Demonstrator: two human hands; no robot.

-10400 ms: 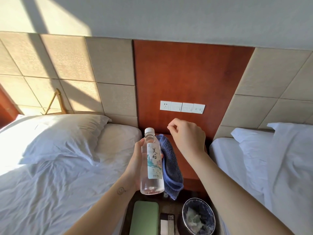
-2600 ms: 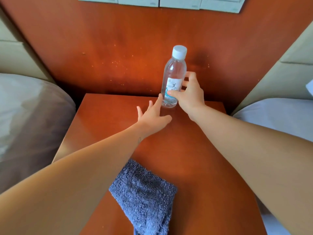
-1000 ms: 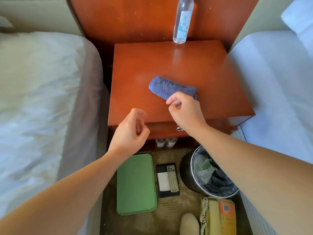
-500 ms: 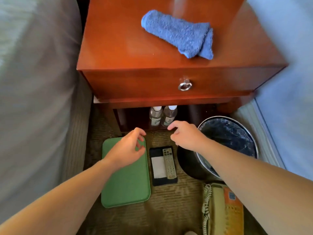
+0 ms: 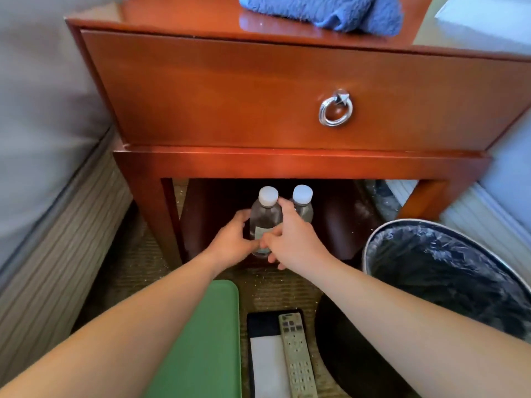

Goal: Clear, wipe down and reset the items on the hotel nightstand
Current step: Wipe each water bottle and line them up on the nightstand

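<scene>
Fingers (image 5: 242,219) of the left hand (image 5: 230,243) curl round the left bottle (image 5: 263,216) standing under the table (image 5: 258,96); the right hand (image 5: 293,242) pinches it too, probably to lift it onto the top.

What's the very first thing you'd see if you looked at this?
Two hands meet under the nightstand: the left hand and right hand both grip the left bottle, which stands beside a second bottle. After that you'd spot the shiny ring pull on the drawer front, and the blue towel lying on top.
</scene>
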